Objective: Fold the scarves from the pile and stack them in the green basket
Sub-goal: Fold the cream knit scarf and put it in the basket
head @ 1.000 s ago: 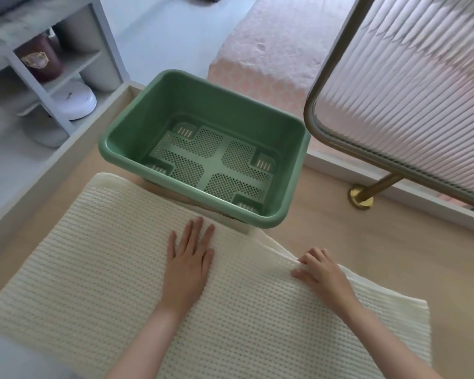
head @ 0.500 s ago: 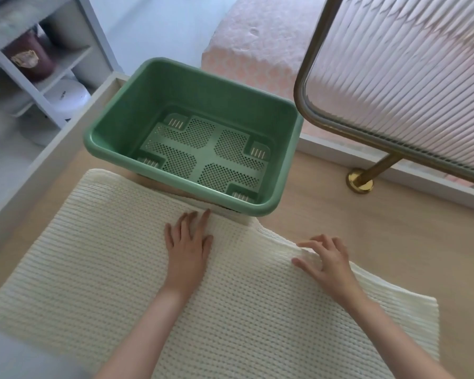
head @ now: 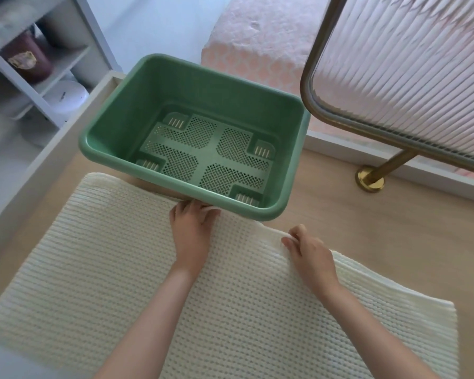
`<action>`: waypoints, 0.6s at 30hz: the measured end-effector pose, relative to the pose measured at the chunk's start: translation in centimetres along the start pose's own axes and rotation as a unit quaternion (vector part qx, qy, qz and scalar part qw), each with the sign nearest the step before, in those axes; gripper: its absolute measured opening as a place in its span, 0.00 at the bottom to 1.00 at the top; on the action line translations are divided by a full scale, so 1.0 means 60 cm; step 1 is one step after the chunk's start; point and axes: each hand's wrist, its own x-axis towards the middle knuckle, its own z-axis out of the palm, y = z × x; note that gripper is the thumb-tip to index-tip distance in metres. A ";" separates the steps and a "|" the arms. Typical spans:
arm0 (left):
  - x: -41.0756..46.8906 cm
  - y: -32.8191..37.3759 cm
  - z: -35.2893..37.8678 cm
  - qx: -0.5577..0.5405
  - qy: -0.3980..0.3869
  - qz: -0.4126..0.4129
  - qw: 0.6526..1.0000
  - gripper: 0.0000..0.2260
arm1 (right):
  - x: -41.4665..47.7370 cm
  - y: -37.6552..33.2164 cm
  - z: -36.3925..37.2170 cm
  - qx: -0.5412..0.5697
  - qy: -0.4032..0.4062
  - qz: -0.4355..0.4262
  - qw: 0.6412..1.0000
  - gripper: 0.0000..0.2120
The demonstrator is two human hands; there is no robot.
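A cream waffle-knit scarf (head: 115, 269) lies spread flat across the wooden table. Behind it stands the green basket (head: 112, 124), with nothing on its perforated floor. My left hand (head: 193, 228) is at the scarf's far edge, just under the basket's near rim, fingers curled over that edge. My right hand (head: 309, 253) pinches the same far edge further right, where the fabric lifts into a small ridge.
A ribbed glass screen (head: 411, 58) on a brass frame with a round foot (head: 370, 181) stands at the back right. A white shelf unit (head: 44, 77) with a dark jar is at the back left. Bare wooden table (head: 394, 242) shows right of the scarf.
My left hand slid forward from lying flat on the scarf to its far edge and curled its fingers there. My right hand closed onto the far edge.
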 end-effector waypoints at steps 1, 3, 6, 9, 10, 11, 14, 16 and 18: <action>-0.001 0.002 0.010 0.018 -0.006 -0.016 1.000 0.10 | 0.001 0.002 0.003 -0.013 0.000 0.007 1.000 0.08; -0.002 0.002 0.028 0.052 -0.012 -0.031 0.998 0.15 | 0.002 0.003 0.006 -0.026 0.012 0.027 0.999 0.07; -0.003 0.002 0.036 0.077 -0.010 -0.034 0.996 0.20 | 0.001 0.003 0.009 -0.028 0.036 0.020 0.999 0.08; -0.016 -0.005 0.026 0.081 -0.001 -0.029 0.996 0.19 | -0.003 0.010 0.003 -0.009 0.019 0.025 0.999 0.08; -0.020 -0.010 0.022 0.089 0.001 -0.002 0.996 0.17 | -0.006 0.013 -0.001 0.009 0.004 0.029 1.000 0.09; -0.023 -0.016 0.017 0.097 -0.005 0.031 0.995 0.16 | -0.009 0.016 -0.005 0.031 -0.013 0.033 0.999 0.09; -0.015 -0.037 0.007 0.083 -0.038 0.085 0.992 0.16 | -0.015 0.022 -0.014 0.052 -0.061 0.032 0.996 0.10; -0.010 -0.044 0.003 0.065 -0.041 0.070 0.995 0.16 | -0.015 0.024 -0.018 0.048 -0.076 0.031 0.995 0.12; -0.013 -0.037 0.002 0.056 -0.039 0.044 0.997 0.15 | -0.016 0.031 -0.025 0.062 -0.080 0.035 0.994 0.12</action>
